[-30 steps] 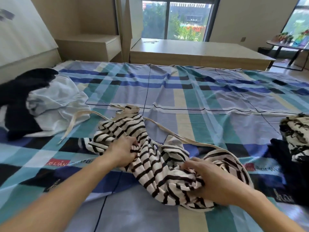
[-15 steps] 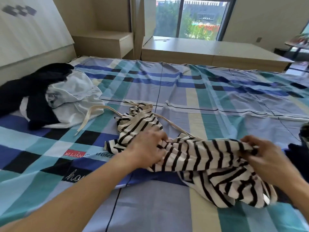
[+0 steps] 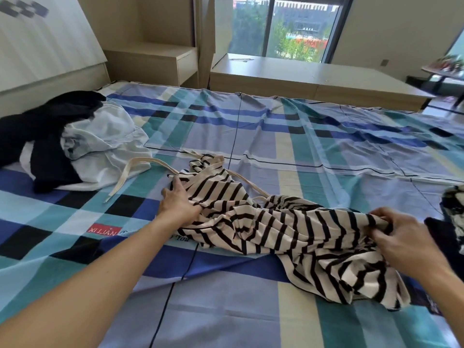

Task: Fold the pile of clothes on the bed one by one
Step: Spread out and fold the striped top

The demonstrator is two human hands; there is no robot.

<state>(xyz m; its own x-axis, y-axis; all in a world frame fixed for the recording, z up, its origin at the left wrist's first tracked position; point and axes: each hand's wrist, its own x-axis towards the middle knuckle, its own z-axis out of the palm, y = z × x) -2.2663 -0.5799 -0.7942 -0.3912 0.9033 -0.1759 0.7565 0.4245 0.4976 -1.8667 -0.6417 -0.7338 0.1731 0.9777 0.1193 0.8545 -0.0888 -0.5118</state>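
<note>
A cream garment with black stripes (image 3: 283, 227) lies stretched across the middle of the bed, with long cream straps (image 3: 140, 169) trailing to the left. My left hand (image 3: 179, 203) rests on its left end, fingers fairly straight and pressing the cloth down. My right hand (image 3: 399, 237) grips the garment's right part, fingers curled into the fabric. A pile of dark and white clothes (image 3: 75, 144) sits at the far left of the bed.
The bed carries a blue, teal and cream checked sheet (image 3: 326, 146). More dark and patterned clothes (image 3: 449, 222) lie at the right edge. Wooden cabinets (image 3: 288, 76) and a window stand beyond the bed; the headboard (image 3: 37, 59) is at left.
The striped garment has been pulled out from a bunch into a long shape. My right hand moved right with the fabric, and my left hand moved to its left end.
</note>
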